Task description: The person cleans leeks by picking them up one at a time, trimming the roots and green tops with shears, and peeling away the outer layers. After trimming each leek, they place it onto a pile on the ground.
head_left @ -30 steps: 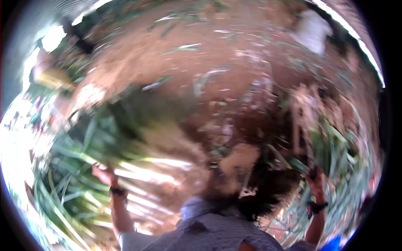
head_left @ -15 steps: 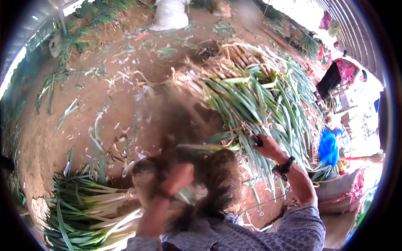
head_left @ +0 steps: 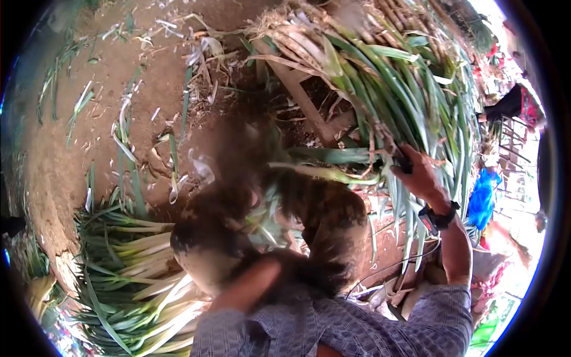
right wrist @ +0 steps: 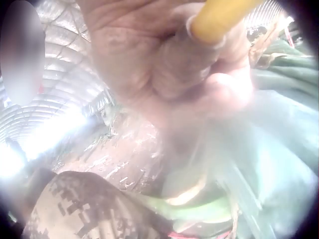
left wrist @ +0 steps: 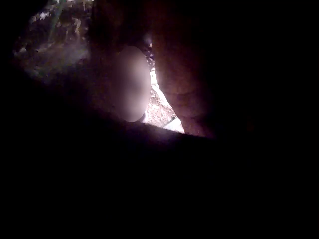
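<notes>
My right hand [head_left: 419, 175] grips a dark-handled tool [head_left: 402, 159] over the leaves of a large heap of long green onions [head_left: 410, 101]. In the right wrist view its fingers are curled, and a yellow tube-like piece [right wrist: 224, 19] shows against them. A blurred left forearm [head_left: 253, 282] reaches in between the knees; the left hand is hidden there, and the left wrist view is nearly all dark. One loose onion stalk [head_left: 324, 172] lies across just beyond the knees. More onions [head_left: 148, 262], with white stems, are laid out by the left knee.
Knees in camouflage trousers [head_left: 333, 220] stand close to the body. A wooden frame [head_left: 297, 98] stands under the heap's root end. Leaf scraps [head_left: 122, 143] litter the dirt floor [head_left: 71, 172]. A blue plastic bag [head_left: 483, 199] and another person [head_left: 517, 107] are off to the right.
The view swung from the left pile round to the right heap, then tipped down. The left hand went from the left pile to between the knees. The right hand keeps its tool.
</notes>
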Demonstrator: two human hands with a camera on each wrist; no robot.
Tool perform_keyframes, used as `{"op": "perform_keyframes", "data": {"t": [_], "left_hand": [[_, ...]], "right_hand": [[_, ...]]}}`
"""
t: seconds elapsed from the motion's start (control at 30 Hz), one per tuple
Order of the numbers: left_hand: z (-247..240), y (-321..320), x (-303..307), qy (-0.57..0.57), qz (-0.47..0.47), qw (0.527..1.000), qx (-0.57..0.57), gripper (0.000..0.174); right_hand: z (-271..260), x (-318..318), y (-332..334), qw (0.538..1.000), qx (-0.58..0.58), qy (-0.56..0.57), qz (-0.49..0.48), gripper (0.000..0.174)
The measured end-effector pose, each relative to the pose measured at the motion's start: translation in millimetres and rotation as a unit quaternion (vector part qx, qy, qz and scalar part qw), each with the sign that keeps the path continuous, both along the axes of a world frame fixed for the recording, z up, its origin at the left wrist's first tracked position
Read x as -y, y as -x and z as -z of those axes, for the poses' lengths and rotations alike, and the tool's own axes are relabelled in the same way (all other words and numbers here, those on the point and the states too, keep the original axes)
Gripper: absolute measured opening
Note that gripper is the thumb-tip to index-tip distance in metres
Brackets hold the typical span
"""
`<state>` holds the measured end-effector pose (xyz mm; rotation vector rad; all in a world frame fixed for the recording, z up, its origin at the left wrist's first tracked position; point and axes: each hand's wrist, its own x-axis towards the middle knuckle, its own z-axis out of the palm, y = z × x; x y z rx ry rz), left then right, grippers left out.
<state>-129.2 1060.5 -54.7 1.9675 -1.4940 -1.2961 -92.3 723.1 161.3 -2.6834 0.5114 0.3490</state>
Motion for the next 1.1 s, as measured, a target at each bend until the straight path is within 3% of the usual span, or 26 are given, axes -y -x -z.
{"op": "perform_keyframes", "data": {"t": [0.07,0.4,0.43,0.5,0.57,0.7,0.73,0.9,1.1], "left_hand": [[-3.1,-15.9,0.0,0.002,-0.003,1.000,-0.021,0.029],[-13.9,-83.5,19.1,-0.029,0.021,0.993,-0.112,0.027],[-13.6,-87.0,22.4,-0.029,0.030,0.994,-0.104,0.027],[-7.6,-94.7,32.0,-0.027,0.047,0.994,-0.090,0.027],[-0.8,-105.4,44.9,-0.025,0.057,0.995,-0.075,0.027],[22.0,-113.7,62.3,-0.007,0.079,0.996,-0.037,0.026],[27.4,-118.1,67.6,-0.003,0.084,0.996,-0.026,0.026],[36.1,-130.3,96.5,0.018,0.105,0.994,0.032,0.025],[39.6,-160.3,91.9,-0.038,0.159,0.978,0.130,0.025]], "right_hand": [[6.9,8.9,-14.8,0.999,0.029,0.030,0.010,0.035],[29.5,35.8,-41.3,0.984,-0.013,-0.110,0.142,0.029],[26.4,36.2,-46.9,0.964,-0.002,-0.198,0.179,0.029],[31.3,48.0,-34.3,0.976,-0.038,-0.153,0.147,0.047],[23.4,47.6,-43.3,0.991,-0.010,-0.122,0.058,0.043],[15.4,34.7,-49.4,0.996,-0.003,-0.076,0.046,0.037],[19.1,32.9,-44.0,0.997,0.047,-0.059,0.017,0.039],[-1.0,17.9,-43.1,0.995,-0.005,0.053,-0.079,0.029],[-13.3,11.7,-77.9,0.989,0.073,0.092,-0.094,0.025]]}}
